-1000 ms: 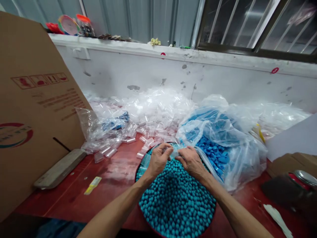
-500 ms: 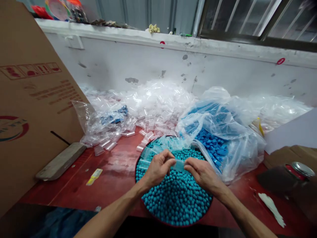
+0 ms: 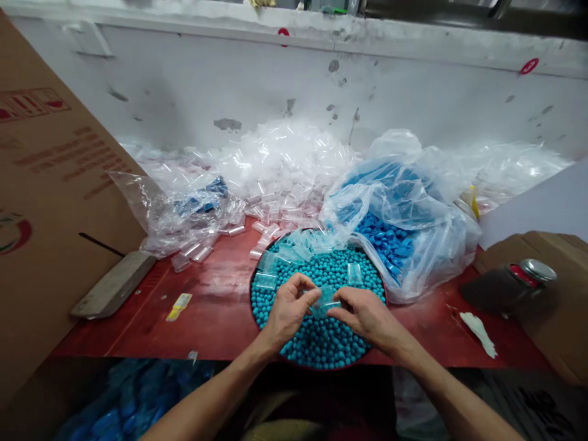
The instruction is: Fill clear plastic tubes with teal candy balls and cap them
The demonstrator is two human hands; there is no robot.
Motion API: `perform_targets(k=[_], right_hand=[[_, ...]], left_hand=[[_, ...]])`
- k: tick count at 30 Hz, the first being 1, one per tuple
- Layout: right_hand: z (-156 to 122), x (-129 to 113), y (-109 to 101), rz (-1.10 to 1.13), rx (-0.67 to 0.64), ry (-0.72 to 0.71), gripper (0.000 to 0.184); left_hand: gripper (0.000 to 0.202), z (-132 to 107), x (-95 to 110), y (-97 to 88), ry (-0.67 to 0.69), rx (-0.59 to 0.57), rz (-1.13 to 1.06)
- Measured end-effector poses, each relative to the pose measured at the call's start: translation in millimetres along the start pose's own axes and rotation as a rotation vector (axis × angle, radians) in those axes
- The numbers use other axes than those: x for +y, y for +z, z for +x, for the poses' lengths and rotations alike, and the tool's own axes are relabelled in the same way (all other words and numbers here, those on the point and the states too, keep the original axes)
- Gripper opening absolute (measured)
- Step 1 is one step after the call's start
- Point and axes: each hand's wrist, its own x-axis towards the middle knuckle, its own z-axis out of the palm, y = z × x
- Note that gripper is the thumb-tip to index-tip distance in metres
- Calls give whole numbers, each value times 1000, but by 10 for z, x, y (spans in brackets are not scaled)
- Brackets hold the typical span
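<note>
My left hand (image 3: pixel 290 309) pinches a small clear plastic sleeve (image 3: pixel 324 304) between thumb and fingers. On its other side, my right hand (image 3: pixel 365 313) has thumb and forefinger closed at the sleeve's right end. Whether one or two pieces are between the hands I cannot tell. Both hands are above a round red-rimmed tray (image 3: pixel 252 306) full of teal beads (image 3: pixel 321 343). Several more clear sleeves (image 3: pixel 265 280) lie on the beads along the tray's left and back, and a single one (image 3: pixel 354 274) rests to the right.
Behind the tray spreads a heap of clear sleeves (image 3: pixel 285 165). An open plastic bag (image 3: pixel 427 257) of blue pieces (image 3: pixel 386 242) stands back right. A cardboard box (image 3: pixel 59 184) and grey block (image 3: pixel 114 285) are left; a dark flask (image 3: pixel 496 288) is right, on the red table (image 3: pixel 211 318).
The view has tilted down. A clear sleeve now rests on the beads at right. The piece between my hands is turned differently, and my hands remain close together.
</note>
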Motion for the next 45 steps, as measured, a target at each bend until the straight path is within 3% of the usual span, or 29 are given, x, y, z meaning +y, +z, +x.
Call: perform_targets(k=[4, 8, 11, 14, 17, 20, 23, 27, 29, 32, 38, 43, 45], right_hand=[[-8, 56, 30, 20, -42, 38, 16], [-54, 27, 38, 59, -51, 23, 10], [-58, -96, 103, 131, 4, 57, 8], [-49, -210, 149, 219, 73, 111, 7], [-23, -166, 89, 181, 21, 16, 4], [68, 122, -44, -23, -5, -83, 20], [232, 536, -90, -375, 67, 34, 46], [412, 872, 29, -510, 38, 112, 36], [428, 862, 71, -467, 115, 114, 35], [377, 667, 60, -232, 233, 69, 36], [324, 224, 172, 408, 224, -100, 20], [352, 209, 310, 499, 153, -88, 18], [350, 213, 329, 467, 106, -123, 21]], left_hand=[[23, -76, -30, -52, -31, -274, 138], [26, -191, 69, -108, 69, -516, 496], [36, -251, 60, -54, 79, -402, 773], [23, -276, -16, -1, 96, -258, 902], [20, -288, -71, -17, 141, -271, 918], [26, -286, -96, -67, 195, -235, 1015], [28, -267, -172, -82, 209, -135, 1218], [39, -246, -356, -38, 256, -67, 1329], [43, -235, -393, -13, 286, -43, 1322], [31, -196, -325, -6, 268, -104, 1274], [32, -147, -272, -87, 409, -117, 914], [46, -149, -392, -127, 274, -99, 756], [57, -140, -415, -113, 302, -75, 791]])
